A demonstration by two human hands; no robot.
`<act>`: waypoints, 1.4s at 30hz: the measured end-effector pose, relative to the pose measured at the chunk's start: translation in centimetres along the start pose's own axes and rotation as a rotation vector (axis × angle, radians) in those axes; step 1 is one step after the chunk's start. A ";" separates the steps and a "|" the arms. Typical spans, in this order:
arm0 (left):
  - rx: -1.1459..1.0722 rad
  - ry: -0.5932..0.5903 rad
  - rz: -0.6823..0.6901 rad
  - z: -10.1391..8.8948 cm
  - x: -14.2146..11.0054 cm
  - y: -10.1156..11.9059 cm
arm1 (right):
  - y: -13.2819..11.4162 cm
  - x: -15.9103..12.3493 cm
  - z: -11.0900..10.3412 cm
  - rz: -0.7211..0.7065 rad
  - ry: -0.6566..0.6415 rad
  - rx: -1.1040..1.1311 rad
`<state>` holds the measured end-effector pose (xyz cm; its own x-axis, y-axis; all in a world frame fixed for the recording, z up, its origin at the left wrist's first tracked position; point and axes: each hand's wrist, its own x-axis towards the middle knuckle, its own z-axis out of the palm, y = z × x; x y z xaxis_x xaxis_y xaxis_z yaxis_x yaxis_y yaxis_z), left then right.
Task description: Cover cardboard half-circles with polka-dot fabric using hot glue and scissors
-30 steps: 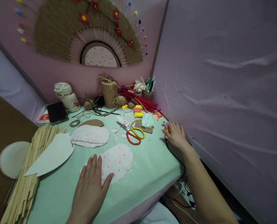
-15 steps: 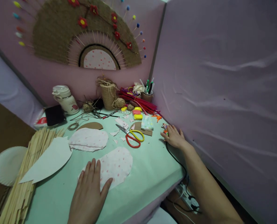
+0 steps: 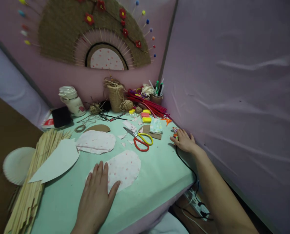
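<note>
My left hand (image 3: 96, 191) lies flat, fingers stretched, on a white cloth piece with pink dots (image 3: 126, 169), covering its left end. At the table's right edge, my right hand (image 3: 186, 141) has its thumb and fingers around a small, colourful patterned object (image 3: 175, 132). Most of that object is hidden under the hand, so its kind is unclear; a black cord (image 3: 187, 165) runs down from beside it. Scissors (image 3: 143, 142) with a red and a yellow handle lie partly open between the hands. A second dotted cloth piece (image 3: 96, 142) rests farther left.
Pale flat strips (image 3: 30, 185), a white leaf-shaped card (image 3: 58, 162) and a paper plate (image 3: 18, 165) lie left. A bottle (image 3: 73, 102), twine-wrapped holder (image 3: 116, 97) and red pipe cleaners (image 3: 151, 105) line the back. A power strip (image 3: 197, 204) is below the table.
The whole view has shifted slightly, so things appear a little higher and farther right. Both hands keep their places on the cloth piece and the colourful object.
</note>
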<state>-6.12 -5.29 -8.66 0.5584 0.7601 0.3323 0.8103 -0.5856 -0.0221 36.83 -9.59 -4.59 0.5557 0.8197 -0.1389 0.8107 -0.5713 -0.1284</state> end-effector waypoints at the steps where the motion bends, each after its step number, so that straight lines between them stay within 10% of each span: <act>1: -0.001 -0.008 -0.006 -0.1 0.0 0.0 | 0.0 0.0 0.0 -0.001 0.005 0.005; 11: -0.102 -0.073 -0.093 -0.5 -0.1 0.6 | -1.7 -1.3 -1.5 -0.044 0.318 0.103; 17: -0.287 -0.068 -0.181 -2.9 0.7 -0.6 | -8.0 -5.1 -3.1 -0.238 0.574 0.405; 22: -0.242 -0.003 -0.302 -5.9 6.4 -4.1 | -17.8 -7.0 -2.8 -0.564 0.277 0.499; 27: -0.114 -0.171 -0.367 -4.7 12.2 -6.8 | -25.1 -7.4 -0.5 -0.887 0.032 0.400; 34: -0.064 -0.269 -0.337 -1.6 13.1 -6.3 | -24.9 -7.2 1.8 -0.924 -0.067 0.378; 42: -0.036 -0.268 -0.343 -1.9 12.0 -5.0 | -25.9 -3.6 -0.3 -0.794 -0.062 0.313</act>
<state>-3.85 6.21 -2.73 0.2883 0.9558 0.0581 0.9529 -0.2924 0.0811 13.86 2.31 -0.48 -0.1739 0.9833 0.0544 0.8617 0.1786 -0.4749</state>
